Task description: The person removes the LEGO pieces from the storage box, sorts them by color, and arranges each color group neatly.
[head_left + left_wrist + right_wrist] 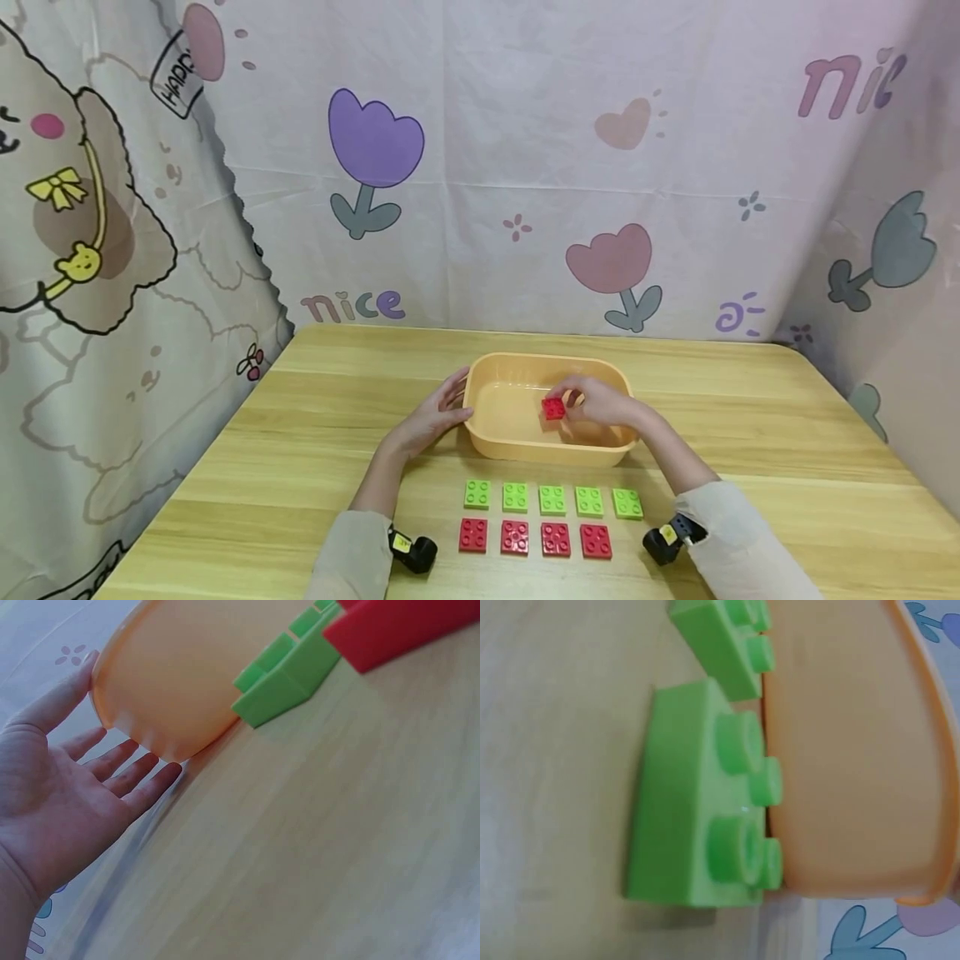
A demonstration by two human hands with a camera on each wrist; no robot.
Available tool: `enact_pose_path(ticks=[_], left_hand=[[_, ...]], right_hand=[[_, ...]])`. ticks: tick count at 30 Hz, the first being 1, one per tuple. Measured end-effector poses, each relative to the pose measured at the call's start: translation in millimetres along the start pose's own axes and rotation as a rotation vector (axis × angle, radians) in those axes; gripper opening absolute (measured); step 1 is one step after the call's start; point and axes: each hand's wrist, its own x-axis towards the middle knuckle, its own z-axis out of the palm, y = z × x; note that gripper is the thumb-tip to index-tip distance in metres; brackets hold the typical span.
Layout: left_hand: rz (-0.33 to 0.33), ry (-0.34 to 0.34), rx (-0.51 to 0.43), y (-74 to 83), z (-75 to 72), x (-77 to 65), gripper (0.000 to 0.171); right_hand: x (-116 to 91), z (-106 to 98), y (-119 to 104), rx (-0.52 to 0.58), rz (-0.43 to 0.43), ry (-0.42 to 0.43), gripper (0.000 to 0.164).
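In the head view, a yellow-orange plastic tub [525,451] stands on the table. My right hand [600,402] reaches over its right rim and pinches a red toy brick [553,408] with four studs inside the tub. The tub's wall [855,765] hides that hand in the right wrist view. At the tub's left end is my left hand [429,421], fingers spread against the outer wall and thumb up by the rim. The left wrist view shows this hand [67,780] palm-on, its fingers straight, touching the tub wall [172,682].
In front of the tub lie a row of several green bricks [552,500] and, nearer me, a row of several red bricks [556,540], studs up. A green brick [675,802] stands close to the tub. Behind the wooden table [300,467] hangs a printed curtain [487,167].
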Motion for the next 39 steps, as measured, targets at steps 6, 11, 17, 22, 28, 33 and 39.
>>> enact_pose_path(ticks=[6, 11, 17, 22, 28, 33, 39], left_hand=[[-0.007, 0.008, 0.010, 0.3, 0.0, -0.2, 0.074], [-0.009, -0.001, 0.013, 0.1, -0.2, -0.2, 0.075], [-0.005, 0.004, 0.019, -0.2, -0.3, 0.0, 0.076], [-0.005, 0.007, 0.018, 0.2, 0.4, -0.4, 0.075], [-0.003, 0.007, 0.024, -0.5, 0.4, -0.3, 0.075], [-0.010, 0.018, 0.022, -0.9, 0.1, 0.0, 0.076], [-0.006, 0.011, 0.020, -0.3, 0.9, 0.3, 0.077]], right_hand=[[-7.0, -4.2, -5.2, 0.019, -0.029, 0.026, 0.034], [-15.5, -6.5, -7.0, 0.030, -0.050, 0.041, 0.033], [-25.7, -8.7, -11.0, 0.040, -0.054, 0.056, 0.035], [-34.3, -10.9, -15.3, 0.022, -0.045, 0.072, 0.036], [-45.4, -13.0, -20.2, 0.002, -0.062, 0.103, 0.035], [-53.7, -13.8, -25.2, -0.030, -0.056, 0.116, 0.034], [-66.8, -14.8, -32.1, -0.052, -0.036, 0.125, 0.035]])
